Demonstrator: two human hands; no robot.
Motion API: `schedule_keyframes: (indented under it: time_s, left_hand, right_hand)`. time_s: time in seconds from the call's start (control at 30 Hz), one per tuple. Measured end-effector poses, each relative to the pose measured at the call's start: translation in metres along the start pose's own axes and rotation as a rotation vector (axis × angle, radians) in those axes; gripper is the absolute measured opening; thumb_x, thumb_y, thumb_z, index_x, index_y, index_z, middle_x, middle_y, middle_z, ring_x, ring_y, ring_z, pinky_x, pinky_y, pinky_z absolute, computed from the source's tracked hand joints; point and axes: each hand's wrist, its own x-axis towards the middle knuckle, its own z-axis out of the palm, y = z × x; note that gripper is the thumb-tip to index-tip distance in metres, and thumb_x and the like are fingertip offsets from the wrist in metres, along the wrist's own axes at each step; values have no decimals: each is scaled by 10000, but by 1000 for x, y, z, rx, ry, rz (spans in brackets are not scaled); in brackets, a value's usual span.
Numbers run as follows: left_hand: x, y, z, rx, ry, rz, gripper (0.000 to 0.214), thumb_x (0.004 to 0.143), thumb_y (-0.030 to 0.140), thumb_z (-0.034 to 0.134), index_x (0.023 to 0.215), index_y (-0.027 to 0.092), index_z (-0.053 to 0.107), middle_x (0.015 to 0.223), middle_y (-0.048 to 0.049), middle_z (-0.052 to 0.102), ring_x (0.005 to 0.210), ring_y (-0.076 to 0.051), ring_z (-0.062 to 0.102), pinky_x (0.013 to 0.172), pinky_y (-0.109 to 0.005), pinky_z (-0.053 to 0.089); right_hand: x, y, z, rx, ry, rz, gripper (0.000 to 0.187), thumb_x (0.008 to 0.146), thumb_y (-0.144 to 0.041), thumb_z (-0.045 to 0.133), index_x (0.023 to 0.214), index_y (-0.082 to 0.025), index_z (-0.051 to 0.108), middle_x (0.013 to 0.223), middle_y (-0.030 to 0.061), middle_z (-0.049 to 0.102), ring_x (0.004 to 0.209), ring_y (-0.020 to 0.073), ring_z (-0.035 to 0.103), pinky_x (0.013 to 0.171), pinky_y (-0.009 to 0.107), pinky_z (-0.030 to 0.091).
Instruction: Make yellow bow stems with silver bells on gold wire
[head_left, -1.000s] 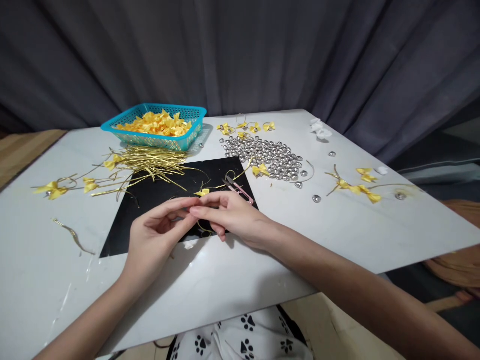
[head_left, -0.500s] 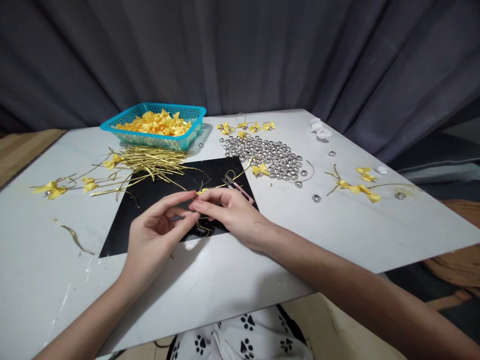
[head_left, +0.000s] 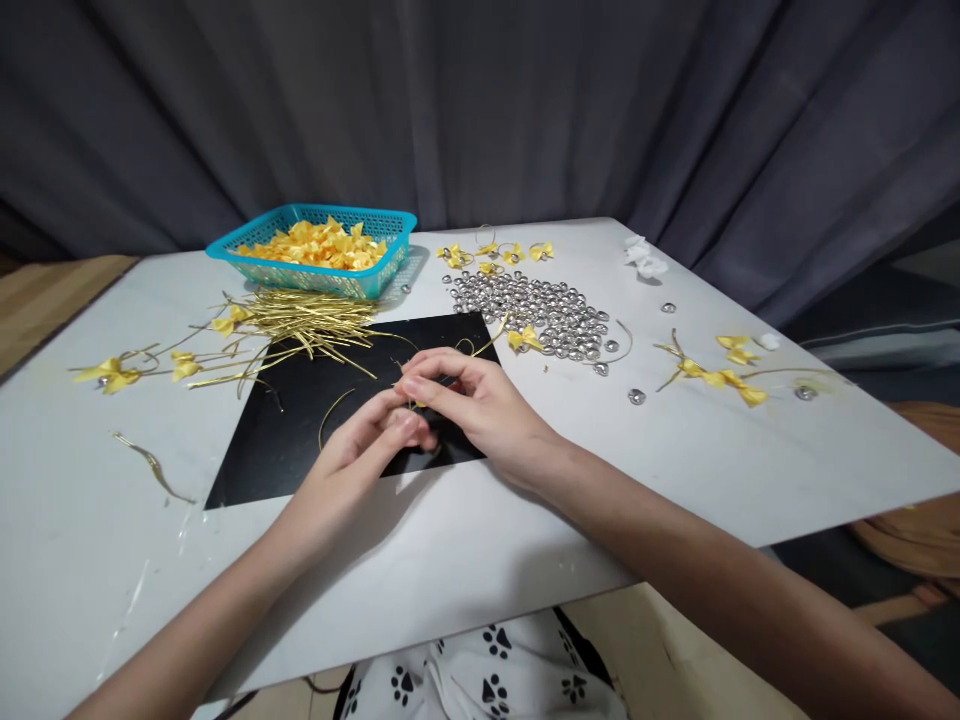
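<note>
My left hand and my right hand meet over the black mat near the table's front. Both pinch a thin gold cord that curves out to the left from the fingertips. A scrap of yellow ribbon shows between the fingers, mostly hidden. The fingertips of both hands touch each other.
A teal basket of yellow bows stands at the back left, with a heap of gold cords in front of it. Silver beads lie in a pile at the back centre. Finished yellow bows lie scattered left and right on the white table.
Both hands have shifted right and farther onto the mat. The right hand now covers the pink snips seen before. The gold cord loop has come into view at the left of the fingers.
</note>
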Motion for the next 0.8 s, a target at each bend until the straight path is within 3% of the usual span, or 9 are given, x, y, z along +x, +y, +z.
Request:
schedule_keyframes:
  time_s: [0.1,0.47,0.7,0.8]
  left_hand:
    - [-1,0,-6,80,5,-45,309,861,456,551,719,185,589,617,23,414,583,-116,399,553,-218,346]
    - [-4,0,-16,242,37,-26,351,847,477,528,622,207,532,610,8,389,613,-156,379,579,-264,296]
    - [-3,2,-16,288,96,-22,346,824,468,544,606,200,531,587,8,402,594,-153,386,562,-259,300]
    - [0,0,-18,194,191,-36,312,807,434,582,616,188,571,590,10,423,593,-138,397,554,-237,330]
  right_hand:
    - [1,-3,-1,74,29,31,65,827,-210,626,776,-169,634,930,17,658,875,95,600,860,231,433]
    - [11,-6,-15,565,100,181,173,902,-133,524,745,-145,596,770,7,649,762,97,652,838,255,500]
    - [15,-17,-19,586,224,204,246,926,-123,480,693,-139,556,681,-31,518,584,42,504,746,200,486]
    - [13,-23,-22,555,218,161,203,920,-137,499,722,-134,549,663,-51,477,498,23,394,630,164,459]
